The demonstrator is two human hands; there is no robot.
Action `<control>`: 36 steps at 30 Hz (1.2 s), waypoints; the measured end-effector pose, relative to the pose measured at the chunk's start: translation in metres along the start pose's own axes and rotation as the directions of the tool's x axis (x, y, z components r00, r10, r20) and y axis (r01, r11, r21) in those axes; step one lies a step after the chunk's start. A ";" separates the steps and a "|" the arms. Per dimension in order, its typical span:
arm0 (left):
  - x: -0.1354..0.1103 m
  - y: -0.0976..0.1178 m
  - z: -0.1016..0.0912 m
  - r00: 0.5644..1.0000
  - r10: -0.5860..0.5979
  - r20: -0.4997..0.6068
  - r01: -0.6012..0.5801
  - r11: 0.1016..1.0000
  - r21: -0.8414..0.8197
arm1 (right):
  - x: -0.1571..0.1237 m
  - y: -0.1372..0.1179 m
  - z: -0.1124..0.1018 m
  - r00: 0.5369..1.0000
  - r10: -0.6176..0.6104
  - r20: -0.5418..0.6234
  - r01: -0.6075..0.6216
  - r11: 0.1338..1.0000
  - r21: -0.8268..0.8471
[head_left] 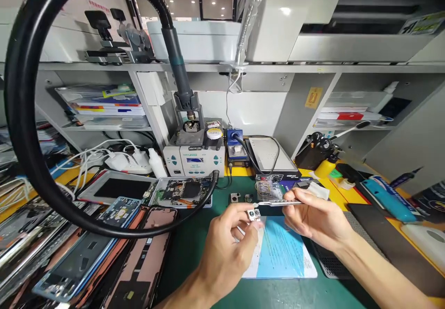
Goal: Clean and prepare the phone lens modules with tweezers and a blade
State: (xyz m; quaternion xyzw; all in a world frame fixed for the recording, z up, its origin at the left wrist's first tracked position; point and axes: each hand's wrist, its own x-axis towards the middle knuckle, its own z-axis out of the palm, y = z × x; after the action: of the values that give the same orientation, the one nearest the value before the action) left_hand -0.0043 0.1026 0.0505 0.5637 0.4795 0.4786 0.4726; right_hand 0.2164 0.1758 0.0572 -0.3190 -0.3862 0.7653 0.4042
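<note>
My left hand (229,249) pinches a small dual-lens phone camera module (253,214) between thumb and fingers, lenses facing me. In my right hand (316,214) is a slim silver metal tool (281,203), held almost level. Its narrow end points left and meets the top edge of the module or lies just above it; I cannot tell which. Below the hands a blue and white printed sheet (283,249) lies on the green mat (194,272). Just beyond my left hand sit another camera module (235,198) and a smaller part (248,198).
A thick black hose (21,114) loops across the left, from a hot-air station (194,158). Phone frames and housings (139,258) crowd the left side. Behind the hands stand a clear box (269,189) and a soldering station (236,147). A perforated black pad (333,249) lies right.
</note>
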 end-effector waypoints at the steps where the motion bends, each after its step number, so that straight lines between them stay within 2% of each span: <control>1: 0.000 0.001 0.000 1.000 0.006 -0.009 -0.006 1.000 0.002 | -0.001 0.000 -0.003 1.000 0.015 0.016 -0.015 1.000 0.001; 6: 0.004 0.005 -0.002 0.998 0.033 -0.058 -0.030 0.999 0.042 | 0.001 -0.001 -0.014 0.998 0.045 0.042 -0.045 0.999 0.006; 11: 0.005 0.005 -0.004 0.996 0.024 -0.081 -0.017 0.997 0.080 | 0.005 -0.001 -0.015 0.998 0.053 0.029 -0.053 0.998 0.014; 25: 0.003 0.007 -0.003 0.997 0.015 -0.081 -0.007 0.996 0.092 | 0.009 0.003 -0.016 0.996 0.074 -0.055 -0.077 0.996 -0.052; 36: 0.001 0.002 -0.005 0.997 0.009 -0.078 -0.002 0.996 0.088 | 0.011 0.001 -0.017 0.995 0.089 -0.045 -0.092 0.994 -0.053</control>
State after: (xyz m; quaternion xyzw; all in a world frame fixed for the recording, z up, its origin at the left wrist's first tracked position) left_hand -0.0092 0.1041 0.0536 0.5660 0.5167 0.4801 0.4269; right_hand 0.2248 0.1903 0.0454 -0.3636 -0.3837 0.7648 0.3683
